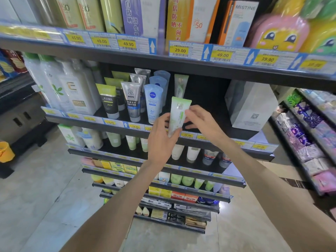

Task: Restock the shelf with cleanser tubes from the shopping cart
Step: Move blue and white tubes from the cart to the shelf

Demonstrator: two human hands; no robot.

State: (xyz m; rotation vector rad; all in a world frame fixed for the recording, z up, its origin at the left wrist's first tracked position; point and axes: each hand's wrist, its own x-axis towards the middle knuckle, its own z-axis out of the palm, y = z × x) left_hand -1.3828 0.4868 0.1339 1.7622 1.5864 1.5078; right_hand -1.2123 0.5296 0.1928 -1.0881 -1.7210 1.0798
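Shelves of toiletries fill the aisle; one tube is going in.

Against the middle shelf (200,140), the green tube (179,115) stands upright, long axis vertical, at the front edge before a matching tube (181,86) further back. Left hand (160,140) grips its lower end; right hand (198,117) pinches its side, both equally near.

You have a single view, a wide-angle camera on your head, looking forward and down along both forearms. It faces the dark metal store shelving (181,70) head-on and close, with your hands at the frame's middle. The yellow price-label strip (127,44) of the upper shelf bows across the top. Lower tiers recede toward the pale tiled floor (45,188) at the bottom edge.
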